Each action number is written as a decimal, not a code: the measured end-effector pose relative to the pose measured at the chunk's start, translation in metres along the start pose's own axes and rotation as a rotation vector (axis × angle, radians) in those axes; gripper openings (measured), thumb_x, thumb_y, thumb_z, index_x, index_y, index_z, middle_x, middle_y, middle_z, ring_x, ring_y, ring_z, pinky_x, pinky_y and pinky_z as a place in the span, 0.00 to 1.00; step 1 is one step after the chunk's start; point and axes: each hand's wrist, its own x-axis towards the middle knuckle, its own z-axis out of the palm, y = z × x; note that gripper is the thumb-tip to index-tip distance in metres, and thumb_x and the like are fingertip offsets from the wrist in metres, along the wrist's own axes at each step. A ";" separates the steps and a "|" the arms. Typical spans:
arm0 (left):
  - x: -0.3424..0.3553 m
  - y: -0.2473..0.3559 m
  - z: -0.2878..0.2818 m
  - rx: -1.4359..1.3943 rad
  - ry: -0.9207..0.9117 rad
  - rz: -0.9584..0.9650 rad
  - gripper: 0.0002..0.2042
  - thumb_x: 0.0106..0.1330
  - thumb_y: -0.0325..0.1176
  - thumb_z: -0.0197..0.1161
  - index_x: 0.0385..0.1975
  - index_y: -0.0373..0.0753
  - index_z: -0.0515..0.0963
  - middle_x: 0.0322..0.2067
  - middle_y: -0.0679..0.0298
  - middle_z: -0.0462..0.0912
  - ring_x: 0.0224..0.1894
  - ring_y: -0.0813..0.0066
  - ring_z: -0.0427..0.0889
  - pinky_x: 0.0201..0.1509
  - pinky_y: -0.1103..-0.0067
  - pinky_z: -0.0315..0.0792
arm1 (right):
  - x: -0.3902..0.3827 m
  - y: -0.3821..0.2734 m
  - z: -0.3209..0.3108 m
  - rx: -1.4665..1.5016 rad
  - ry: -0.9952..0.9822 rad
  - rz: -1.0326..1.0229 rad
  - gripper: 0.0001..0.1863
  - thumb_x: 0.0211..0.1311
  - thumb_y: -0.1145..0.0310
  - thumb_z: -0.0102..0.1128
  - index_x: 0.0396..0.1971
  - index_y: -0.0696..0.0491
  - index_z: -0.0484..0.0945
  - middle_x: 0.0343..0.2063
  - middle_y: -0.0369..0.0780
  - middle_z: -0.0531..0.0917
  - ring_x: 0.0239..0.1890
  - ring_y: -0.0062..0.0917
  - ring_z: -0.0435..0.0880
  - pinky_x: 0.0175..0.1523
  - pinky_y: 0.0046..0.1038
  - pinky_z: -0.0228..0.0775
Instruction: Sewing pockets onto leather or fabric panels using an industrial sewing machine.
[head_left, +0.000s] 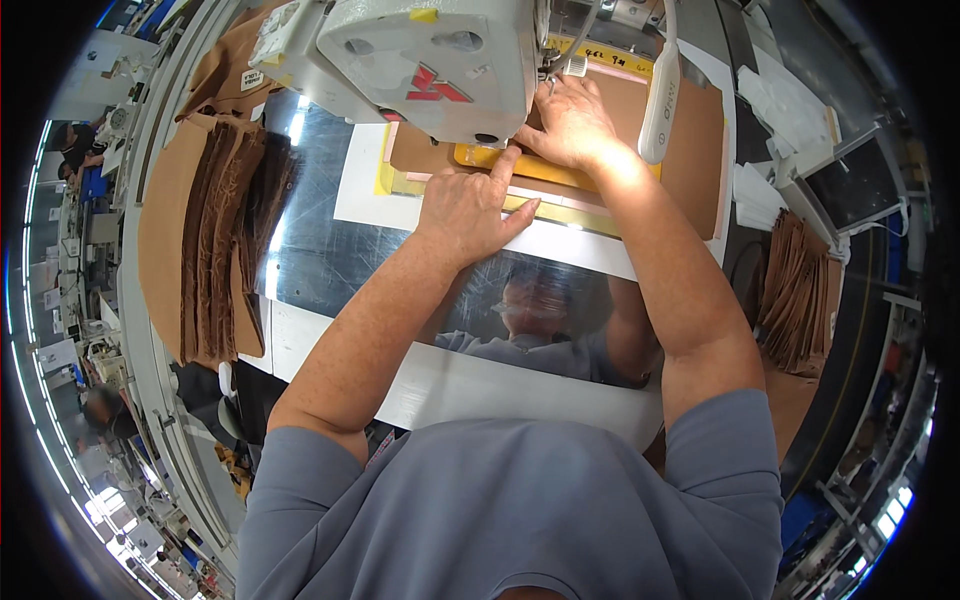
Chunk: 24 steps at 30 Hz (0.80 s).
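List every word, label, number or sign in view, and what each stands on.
Wording isn't copied out here; markings by place:
White sewing machine head: angular red emblem, large and clear.
White wand-shaped lamp: grey lettering along its side.
Yellow strip beyond the right hand: black handwritten characters.
Brown leather piece, upper left: white tag, small dark print.
Background workshop: any lettering too small to read.

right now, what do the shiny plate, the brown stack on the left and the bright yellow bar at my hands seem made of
Shiny plate: probably polished metal; mirrors the wearer, finely scratched.
Brown stack: likely leather or imitation; smooth face, fibrous edges.
Yellow bar: perhaps plastic; evenly coloured, smooth, material uncertain.
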 end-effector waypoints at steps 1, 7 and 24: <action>0.002 0.000 0.000 -0.002 0.004 0.009 0.32 0.64 0.55 0.63 0.60 0.36 0.77 0.19 0.55 0.85 0.24 0.59 0.87 0.35 0.65 0.80 | 0.001 -0.001 -0.003 -0.001 0.002 0.003 0.44 0.61 0.39 0.60 0.70 0.54 0.67 0.67 0.45 0.74 0.73 0.42 0.63 0.78 0.44 0.46; 0.004 -0.007 0.008 -0.007 0.039 0.055 0.32 0.65 0.54 0.64 0.59 0.32 0.77 0.19 0.55 0.85 0.24 0.60 0.87 0.35 0.67 0.80 | 0.001 -0.007 -0.010 -0.001 -0.054 0.019 0.41 0.62 0.41 0.59 0.67 0.54 0.71 0.63 0.45 0.78 0.73 0.41 0.64 0.78 0.44 0.45; 0.001 -0.006 0.005 -0.027 0.034 0.063 0.31 0.65 0.53 0.63 0.58 0.31 0.77 0.19 0.55 0.84 0.24 0.60 0.86 0.37 0.68 0.79 | 0.005 -0.004 0.007 0.004 0.137 0.001 0.26 0.70 0.51 0.57 0.58 0.55 0.77 0.55 0.44 0.82 0.63 0.39 0.74 0.72 0.42 0.60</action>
